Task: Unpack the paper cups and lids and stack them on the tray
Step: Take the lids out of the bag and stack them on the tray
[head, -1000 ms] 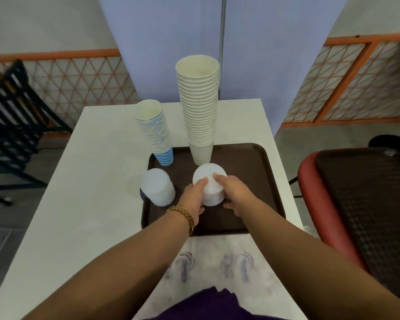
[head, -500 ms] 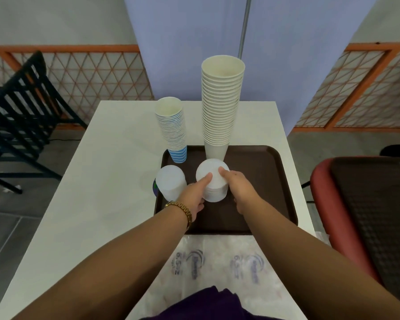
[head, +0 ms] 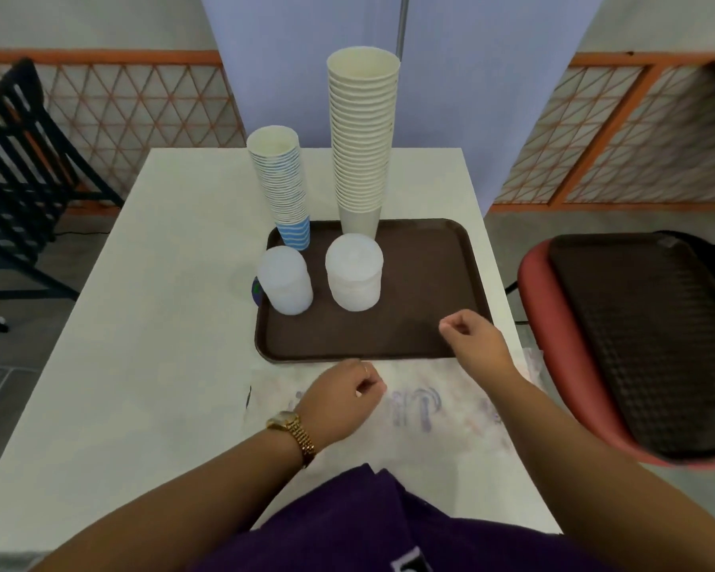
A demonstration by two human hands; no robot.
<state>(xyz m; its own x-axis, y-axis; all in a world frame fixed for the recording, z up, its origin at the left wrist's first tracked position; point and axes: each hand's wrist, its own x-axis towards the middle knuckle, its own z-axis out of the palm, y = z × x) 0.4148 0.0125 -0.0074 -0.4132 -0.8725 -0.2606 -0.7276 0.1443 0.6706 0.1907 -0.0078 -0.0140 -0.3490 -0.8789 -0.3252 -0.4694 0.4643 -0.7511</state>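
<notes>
Fingers of the right hand (head: 473,336) curl loosely inward and hold nothing, over the near right corner of the dark brown plastic tray (head: 422,319). Fingers of the left hand (head: 341,396), also loosely curled and holding nothing, hover just off the tray's near edge, above a crumpled clear plastic wrapper with blue print (head: 426,402). A gold wristwatch (head: 292,431) sits on the left wrist. On the tray, the wide stack of translucent white lids (head: 353,278) stands near its middle, with the narrower stack of white lids (head: 285,280) by its left rim. Behind them, at the tray's far edge, rise the tall stack of cream paper cups (head: 362,134) and the shorter stack of blue-striped paper cups (head: 281,187). The tray rests on a white rectangular table (head: 141,344).
</notes>
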